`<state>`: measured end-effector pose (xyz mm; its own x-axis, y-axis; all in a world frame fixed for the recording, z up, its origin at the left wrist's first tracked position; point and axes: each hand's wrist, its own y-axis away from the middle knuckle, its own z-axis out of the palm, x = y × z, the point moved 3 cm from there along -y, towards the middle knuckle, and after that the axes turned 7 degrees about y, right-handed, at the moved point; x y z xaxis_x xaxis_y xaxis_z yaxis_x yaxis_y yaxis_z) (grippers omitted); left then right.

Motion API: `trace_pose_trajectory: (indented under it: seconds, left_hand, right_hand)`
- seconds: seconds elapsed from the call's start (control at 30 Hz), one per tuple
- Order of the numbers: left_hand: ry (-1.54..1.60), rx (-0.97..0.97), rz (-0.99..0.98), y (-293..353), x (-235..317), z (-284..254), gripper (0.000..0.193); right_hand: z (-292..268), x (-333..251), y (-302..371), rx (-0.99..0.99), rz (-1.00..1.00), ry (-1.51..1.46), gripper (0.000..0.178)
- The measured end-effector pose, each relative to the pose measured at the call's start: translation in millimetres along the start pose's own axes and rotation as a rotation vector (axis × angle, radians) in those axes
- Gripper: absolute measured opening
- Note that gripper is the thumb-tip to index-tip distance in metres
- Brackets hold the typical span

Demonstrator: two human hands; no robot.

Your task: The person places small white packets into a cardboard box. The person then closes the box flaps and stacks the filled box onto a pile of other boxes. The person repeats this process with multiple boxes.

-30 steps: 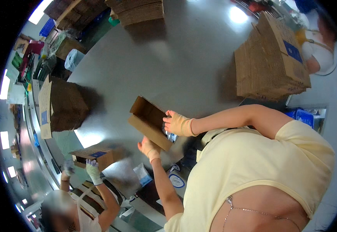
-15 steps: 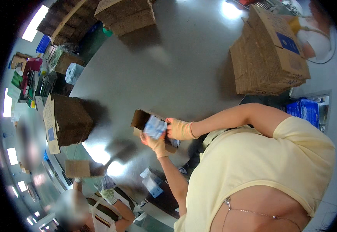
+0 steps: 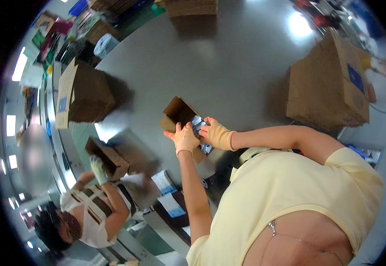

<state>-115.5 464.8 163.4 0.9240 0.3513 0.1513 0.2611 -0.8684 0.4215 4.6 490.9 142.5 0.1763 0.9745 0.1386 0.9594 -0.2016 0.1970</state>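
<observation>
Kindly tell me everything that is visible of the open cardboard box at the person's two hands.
The box looks like plain brown cardboard, oblong, open at the top, its inside darker. It sits slantwise over the grey table, far end toward the picture's upper left; whether it rests flat is unclear. Shiny silver-blue packets show inside, toward the person. The left hand covers part of its left side; the right hand reaches over its right.

Pale yellow short-sleeved shirt (image 3: 286, 184); thin chain necklace (image 3: 273, 232), small pendant (image 3: 271, 225); fingerless pale orange gloves (image 3: 220, 136).
</observation>
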Motion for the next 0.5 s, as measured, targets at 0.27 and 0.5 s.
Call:
trace_pose_trajectory:
  seconds: [0.27, 0.5]
  left_hand:
    - [0.587, 0.690, 0.043, 90, -10, 51, 0.054]
    - [0.373, 0.615, -0.846, 327, -121, 134, 0.040]
  right_hand:
    - [-5, 1, 6, -0.014, -0.058, 0.060, 0.024]
    - [-9, 0, 11, -0.015, -0.079, 0.114, 0.034]
